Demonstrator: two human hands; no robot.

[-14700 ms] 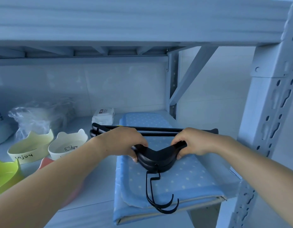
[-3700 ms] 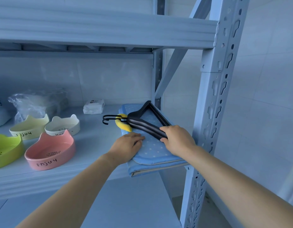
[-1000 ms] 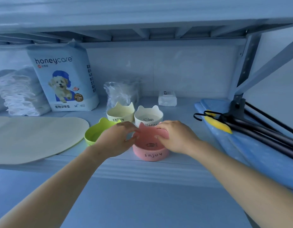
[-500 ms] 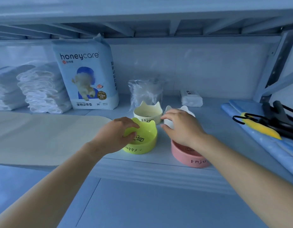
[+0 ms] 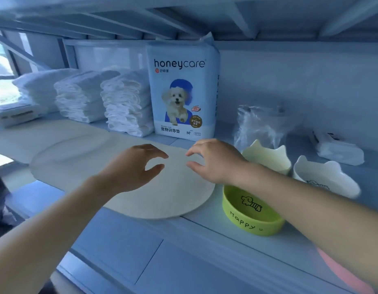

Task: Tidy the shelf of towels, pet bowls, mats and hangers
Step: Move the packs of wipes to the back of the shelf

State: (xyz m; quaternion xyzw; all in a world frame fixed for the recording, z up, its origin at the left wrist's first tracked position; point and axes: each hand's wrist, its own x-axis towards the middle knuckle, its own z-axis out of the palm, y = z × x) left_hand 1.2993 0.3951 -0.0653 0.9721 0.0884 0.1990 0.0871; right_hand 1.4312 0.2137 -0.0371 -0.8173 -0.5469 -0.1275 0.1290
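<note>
A pale blue-grey metal shelf (image 5: 205, 230) fills the view, with a tiled wall behind it and the underside of another shelf board above. A large beige flat mat with a rounded end (image 5: 77, 160) lies along the left and middle of the board, its curved edge reaching almost to the front lip. Both hands are over the right end of this mat, near each other. The left hand (image 5: 135, 168) and the right hand (image 5: 215, 162) each have thumb and fingers spread apart and loosely curved, and neither holds anything; whether the fingertips touch the mat I cannot tell. Behind the mat, three stacks of folded white towels (image 5: 124, 107) stand in a row against the wall, and just to their right a white and blue bag of pet training pads with a dog picture (image 5: 181, 88) stands upright. Right of the bag is a crinkled clear plastic bag (image 5: 262, 126). In front of it sit a pale yellow cat-eared pet bowl (image 5: 268, 158) and a white cat-eared pet bowl (image 5: 325, 177), side by side. A lime green round pet bowl marked "Happy" (image 5: 251, 215) stands just beside the mat's curved edge, under the right forearm. A sliver of a pink bowl (image 5: 340, 270) shows at the lower right corner.
</note>
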